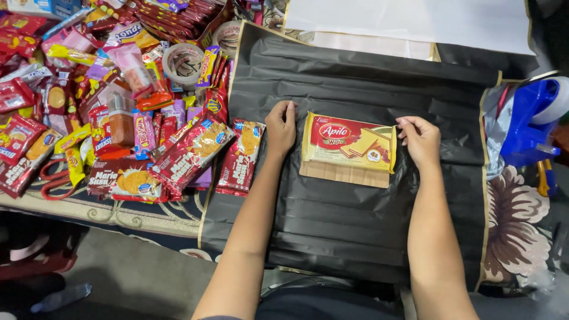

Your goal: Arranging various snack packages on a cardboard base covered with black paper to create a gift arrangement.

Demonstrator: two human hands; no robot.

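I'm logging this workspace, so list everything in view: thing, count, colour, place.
Wafer packet: one, yellow and red, centre, on a brown card.
Pleated paper: one sheet, black, under the packet.
Snack packets: a pile, mostly red, left.
Tape rolls: two, clear, upper left.
Tape dispenser: one, blue, right.
White sheet: one, top.
Floral cloth: one, beneath everything.
Left hand: at the packet's left edge.
Right hand: at its right edge.

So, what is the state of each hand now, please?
Left hand: open, fingertips at the left edge of the yellow rectangular wafer packet.
Right hand: fingers curled, at its right edge.
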